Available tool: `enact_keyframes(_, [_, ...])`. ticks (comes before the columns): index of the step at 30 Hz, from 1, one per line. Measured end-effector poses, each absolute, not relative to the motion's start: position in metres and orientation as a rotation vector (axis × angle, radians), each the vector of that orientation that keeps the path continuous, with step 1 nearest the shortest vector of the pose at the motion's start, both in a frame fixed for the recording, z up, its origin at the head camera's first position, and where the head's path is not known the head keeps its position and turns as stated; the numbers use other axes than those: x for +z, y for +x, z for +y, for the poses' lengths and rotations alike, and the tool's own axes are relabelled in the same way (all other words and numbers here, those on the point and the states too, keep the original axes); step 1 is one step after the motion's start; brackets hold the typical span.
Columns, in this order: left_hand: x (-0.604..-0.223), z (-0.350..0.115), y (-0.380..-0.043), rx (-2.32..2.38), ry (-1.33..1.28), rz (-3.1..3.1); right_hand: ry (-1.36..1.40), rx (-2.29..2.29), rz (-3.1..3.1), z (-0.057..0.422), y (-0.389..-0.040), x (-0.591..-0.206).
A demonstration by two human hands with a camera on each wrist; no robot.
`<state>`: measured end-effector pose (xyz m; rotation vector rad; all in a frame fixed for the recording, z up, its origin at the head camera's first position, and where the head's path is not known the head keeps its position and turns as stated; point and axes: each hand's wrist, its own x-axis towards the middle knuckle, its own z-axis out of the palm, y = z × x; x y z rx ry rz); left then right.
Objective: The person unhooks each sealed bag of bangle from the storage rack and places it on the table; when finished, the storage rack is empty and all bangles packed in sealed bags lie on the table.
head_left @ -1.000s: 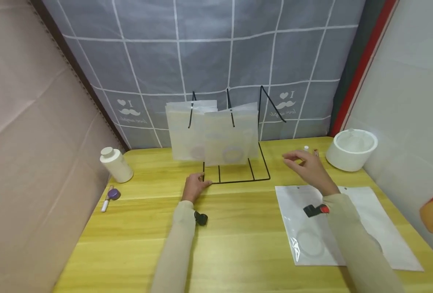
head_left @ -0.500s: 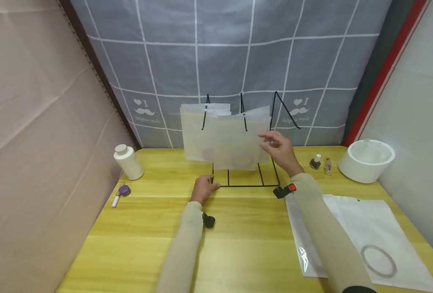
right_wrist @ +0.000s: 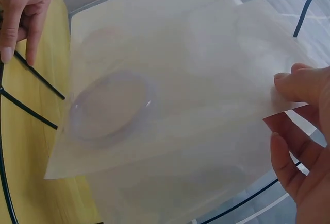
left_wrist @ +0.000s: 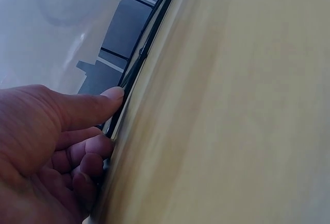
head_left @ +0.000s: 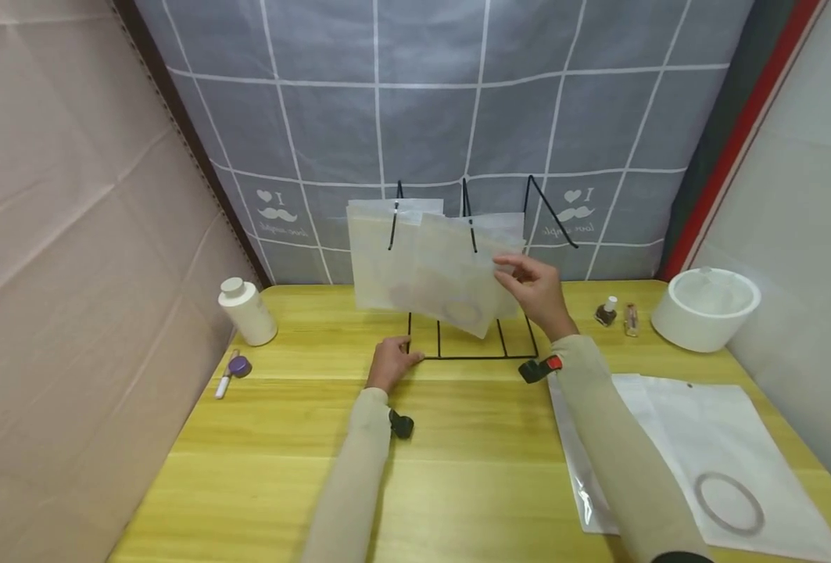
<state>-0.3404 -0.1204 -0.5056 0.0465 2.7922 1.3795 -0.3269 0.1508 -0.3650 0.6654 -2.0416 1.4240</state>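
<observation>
A black wire rack (head_left: 481, 358) stands at the back of the table with frosted plastic bags hanging on its hooks. My left hand (head_left: 389, 364) holds the near left corner of the rack's base; the thumb (left_wrist: 93, 108) lies along the black bar, fingers curled beneath. With thumb and fingertips my right hand (head_left: 538, 294) pinches the right edge of the front frosted bag (head_left: 450, 270), which hangs tilted on the middle hook. A round ring shape marks this bag (right_wrist: 196, 80) near its lower end. More bags (head_left: 374, 258) hang on the left hook. The right hook (head_left: 554, 215) is bare.
Under my right forearm lie large white bags (head_left: 696, 438), one with a ring mark. A white round bowl (head_left: 696, 336), a nail polish bottle (head_left: 606, 313) and a small clear-and-brown item (head_left: 630, 320) stand right. A white bottle (head_left: 248, 314), purple cap (head_left: 240, 366) and slim tube (head_left: 223, 385) are left.
My right hand has moved left from beside the nail polish to the hanging bags and now pinches the front one, which has swung askew. My left hand stays on the rack's corner.
</observation>
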Motion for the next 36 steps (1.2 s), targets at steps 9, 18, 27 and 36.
enact_keyframes(9, [-0.505, -0.122, -0.342, 1.378, 0.058, 2.811, 0.704, 1.200, -2.066, 0.165, -0.325, -0.379])
enact_keyframes(18, [-0.507, -0.121, -0.342, 1.398, 0.058, 2.784, 0.746, 1.102, -2.116, 0.176, -0.288, -0.367])
enact_keyframes(27, [-0.504, -0.118, -0.342, 1.361, 0.086, 2.808, 0.936, 1.105, -1.999, 0.195, -0.235, -0.333])
enact_keyframes(36, [-0.502, -0.119, -0.341, 1.377, 0.057, 2.794, 0.530, 1.723, -2.514, 0.250, -0.195, -0.373])
